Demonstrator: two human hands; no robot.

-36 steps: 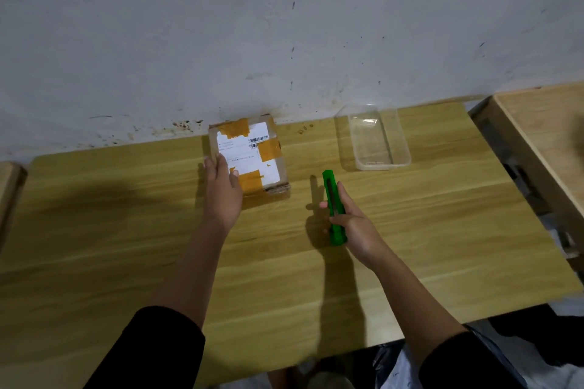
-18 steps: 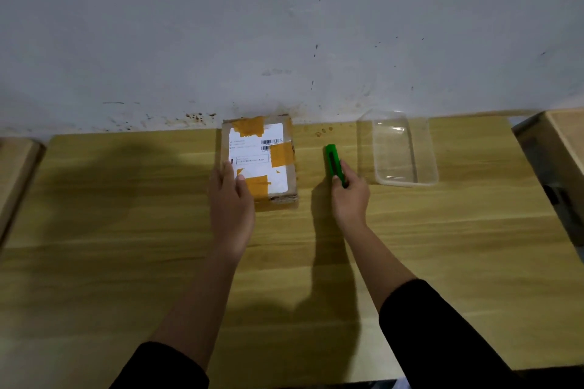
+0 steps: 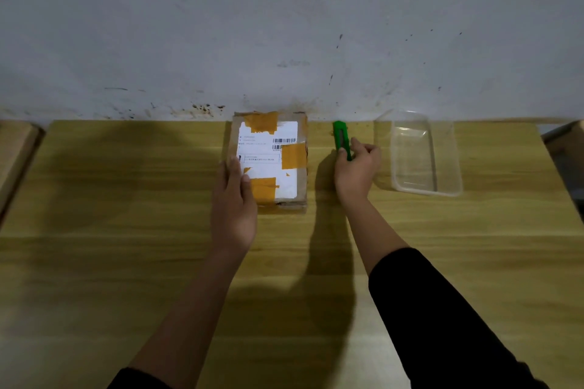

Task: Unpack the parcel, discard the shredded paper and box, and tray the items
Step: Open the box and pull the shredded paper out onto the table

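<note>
Head view: our left hand (image 3: 235, 199) lies flat, fingers together, on the taped parcel (image 3: 270, 161) by the wall; our right hand (image 3: 357, 167) pinches the green cutter (image 3: 342, 137) just right, parallel to its length.

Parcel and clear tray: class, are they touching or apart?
Apart. The head view shows bare table and the right hand holding the green cutter between the parcel and the clear tray.

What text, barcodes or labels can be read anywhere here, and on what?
White shipping label on the taped brown cardboard parcel: printed lines and two barcodes, too blurred to read.
Green plastic utility knife in the right hand: no legible marking.
Clear plastic tray: none.
</note>
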